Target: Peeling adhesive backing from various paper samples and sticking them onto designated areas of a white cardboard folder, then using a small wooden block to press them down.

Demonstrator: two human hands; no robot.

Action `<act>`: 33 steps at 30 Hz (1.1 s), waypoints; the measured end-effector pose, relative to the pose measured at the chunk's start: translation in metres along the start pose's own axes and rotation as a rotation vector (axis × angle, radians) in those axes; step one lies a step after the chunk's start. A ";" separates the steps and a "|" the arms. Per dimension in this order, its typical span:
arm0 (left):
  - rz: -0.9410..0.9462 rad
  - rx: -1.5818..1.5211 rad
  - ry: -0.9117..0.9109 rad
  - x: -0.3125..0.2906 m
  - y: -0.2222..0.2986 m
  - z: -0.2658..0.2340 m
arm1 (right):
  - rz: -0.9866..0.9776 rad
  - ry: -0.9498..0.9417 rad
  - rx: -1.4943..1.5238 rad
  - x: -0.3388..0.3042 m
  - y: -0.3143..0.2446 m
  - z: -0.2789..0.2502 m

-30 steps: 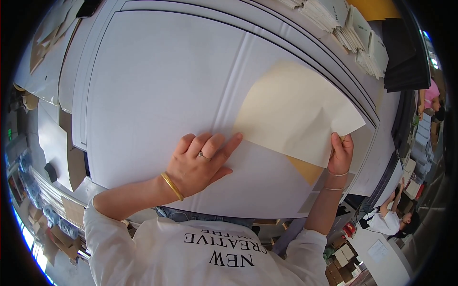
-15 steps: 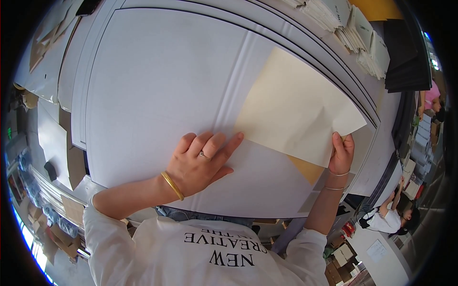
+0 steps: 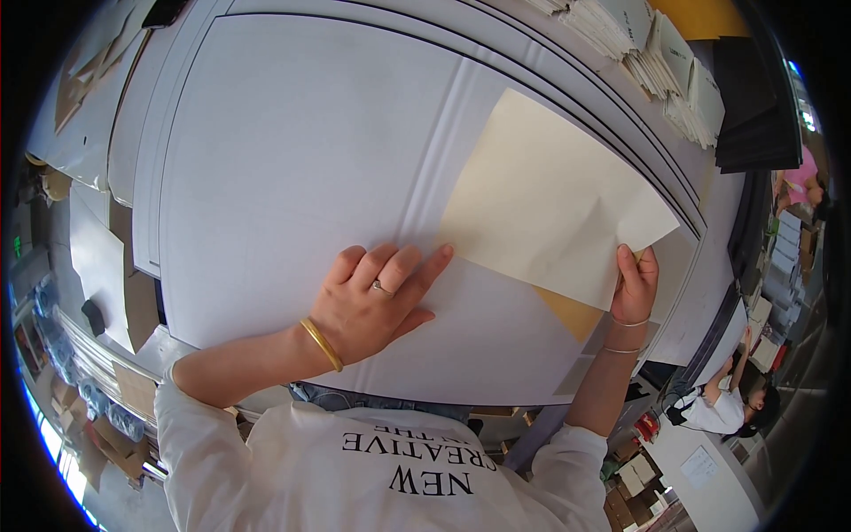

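Note:
A cream paper sheet lies at an angle over the right part of a large pale board, slightly buckled near its right end. Its near right corner is pinched between thumb and fingers of my right hand. My left hand rests on the board with its index finger stretched to the sheet's near left corner and its thumb apart. The other left fingers are bent, with nothing held in them. From under the sheet's near edge a tan piece shows; most of it is hidden.
Stacks of white folded paper pieces stand at the far right, beside black sheets. Flat cardboard and white sheets lie at the left. Another person is at a white table on the right.
Both hands keep their places. The far left corner of the cream sheet has shifted very slightly to the left.

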State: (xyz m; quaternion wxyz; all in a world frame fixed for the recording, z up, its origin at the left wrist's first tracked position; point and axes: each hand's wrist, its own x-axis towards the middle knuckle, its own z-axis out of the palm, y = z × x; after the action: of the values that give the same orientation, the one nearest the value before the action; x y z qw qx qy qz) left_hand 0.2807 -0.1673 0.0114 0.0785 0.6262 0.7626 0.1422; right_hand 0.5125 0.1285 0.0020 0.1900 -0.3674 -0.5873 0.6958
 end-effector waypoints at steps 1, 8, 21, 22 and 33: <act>0.000 0.001 0.000 0.000 0.000 0.000 | 0.003 0.002 -0.008 0.000 0.000 0.000; 0.001 0.007 0.004 0.000 -0.001 0.000 | 0.035 0.017 0.001 0.001 -0.001 0.003; -0.003 -0.002 0.018 0.000 -0.001 0.001 | 0.055 0.033 -0.031 0.002 -0.005 0.008; -0.003 -0.001 0.018 0.000 -0.001 0.001 | 0.061 0.057 -0.025 0.003 -0.007 0.011; 0.002 0.001 0.001 -0.001 0.000 0.003 | 0.060 0.065 -0.020 0.003 -0.008 0.013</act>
State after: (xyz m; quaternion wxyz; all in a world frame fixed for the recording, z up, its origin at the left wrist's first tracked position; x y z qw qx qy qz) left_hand 0.2816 -0.1682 0.0086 0.0777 0.6271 0.7620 0.1420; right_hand 0.4994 0.1235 0.0097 0.1843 -0.4091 -0.5763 0.6830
